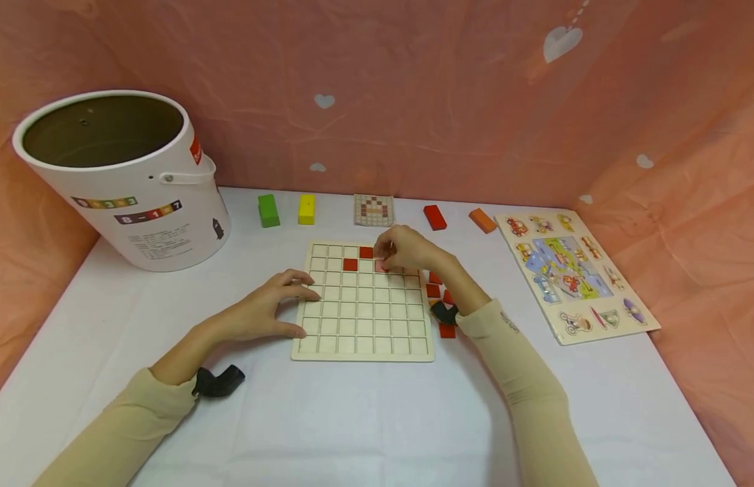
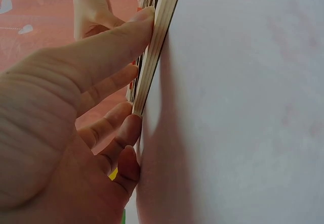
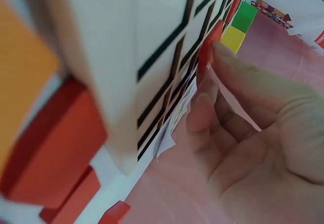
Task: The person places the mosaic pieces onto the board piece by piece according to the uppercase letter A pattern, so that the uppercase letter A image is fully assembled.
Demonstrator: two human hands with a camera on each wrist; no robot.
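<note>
A pale wooden grid board (image 1: 364,325) lies on the white tabletop. Two red square tiles, one in the top row (image 1: 366,252) and one a row lower (image 1: 350,264), sit in its cells. My right hand (image 1: 410,249) is over the upper part of the board and pinches a red tile (image 3: 208,44) between thumb and fingertips, right at a cell. At the board's left edge, my left hand (image 1: 264,308) rests with fingers spread and thumb (image 2: 136,24) on the rim. Part of the upper right grid is hidden by the right hand.
Loose red tiles (image 1: 433,291) lie right of the board, partly under the right wrist. Behind it are a pattern card (image 1: 373,210) and green (image 1: 268,210), yellow (image 1: 306,210), red (image 1: 435,217) and orange (image 1: 483,220) blocks. A white bucket (image 1: 151,230) stands left, a picture puzzle (image 1: 550,318) right.
</note>
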